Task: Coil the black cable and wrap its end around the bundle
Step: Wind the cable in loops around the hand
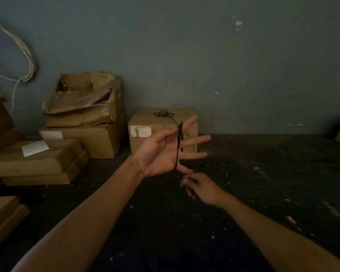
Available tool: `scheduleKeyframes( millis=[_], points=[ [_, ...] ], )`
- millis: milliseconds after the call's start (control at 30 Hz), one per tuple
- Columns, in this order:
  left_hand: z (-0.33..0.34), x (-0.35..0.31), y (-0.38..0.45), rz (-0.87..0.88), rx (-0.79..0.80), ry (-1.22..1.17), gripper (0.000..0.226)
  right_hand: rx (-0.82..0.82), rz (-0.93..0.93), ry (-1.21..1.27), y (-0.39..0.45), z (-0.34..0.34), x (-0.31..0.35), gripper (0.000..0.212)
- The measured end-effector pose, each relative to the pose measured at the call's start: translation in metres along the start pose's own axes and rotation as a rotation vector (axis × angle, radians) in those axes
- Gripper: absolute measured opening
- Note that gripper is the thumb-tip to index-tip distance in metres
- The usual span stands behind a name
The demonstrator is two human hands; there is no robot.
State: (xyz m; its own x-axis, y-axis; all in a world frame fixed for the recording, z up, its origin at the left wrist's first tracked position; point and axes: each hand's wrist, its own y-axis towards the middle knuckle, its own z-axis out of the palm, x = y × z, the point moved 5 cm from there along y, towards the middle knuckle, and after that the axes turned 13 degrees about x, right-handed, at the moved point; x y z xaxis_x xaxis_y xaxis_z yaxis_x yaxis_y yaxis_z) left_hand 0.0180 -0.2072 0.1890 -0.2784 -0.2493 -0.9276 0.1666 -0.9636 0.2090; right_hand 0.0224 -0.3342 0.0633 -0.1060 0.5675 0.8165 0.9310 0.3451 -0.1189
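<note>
Dark surface, speckled. Cardboard box at 12 o'clock, white label unreadable; loose cable lies on its top. Left hand, palm up, fingers spread wide, black cable wound in several turns across the palm. Right hand at 5 o'clock of the left, blurred, fingers curled; whether they pinch the cable cannot be told. Risk: with the fingers splayed, loops may slip off; the trailing strand may snag on the box edge.

A labelled box is seen just behind the fingers. Stacked boxes, the top one torn open, are set well to their left. White cords are hung on the wall.
</note>
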Motion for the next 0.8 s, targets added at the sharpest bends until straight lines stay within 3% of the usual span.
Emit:
scheduleKeyframes(
  millis=[200,400,633,800],
  points=[
    [-0.024,-0.012,-0.004,0.013,-0.145,0.033,0.046,0.247,-0.004,0.039,-0.004,0.047,0.021,0.023],
    [-0.047,-0.016,-0.010,0.033,-0.265,0.049,0.046,0.351,-0.041,0.001,-0.014,0.058,0.042,0.020],
    [-0.078,-0.001,-0.036,0.005,-0.446,0.124,0.044,0.335,-0.092,-0.245,-0.040,0.031,0.082,0.020],
    [-0.085,0.028,-0.052,-0.134,-0.437,0.171,0.043,0.194,-0.105,-0.447,-0.049,-0.010,0.116,0.016]
  ],
)
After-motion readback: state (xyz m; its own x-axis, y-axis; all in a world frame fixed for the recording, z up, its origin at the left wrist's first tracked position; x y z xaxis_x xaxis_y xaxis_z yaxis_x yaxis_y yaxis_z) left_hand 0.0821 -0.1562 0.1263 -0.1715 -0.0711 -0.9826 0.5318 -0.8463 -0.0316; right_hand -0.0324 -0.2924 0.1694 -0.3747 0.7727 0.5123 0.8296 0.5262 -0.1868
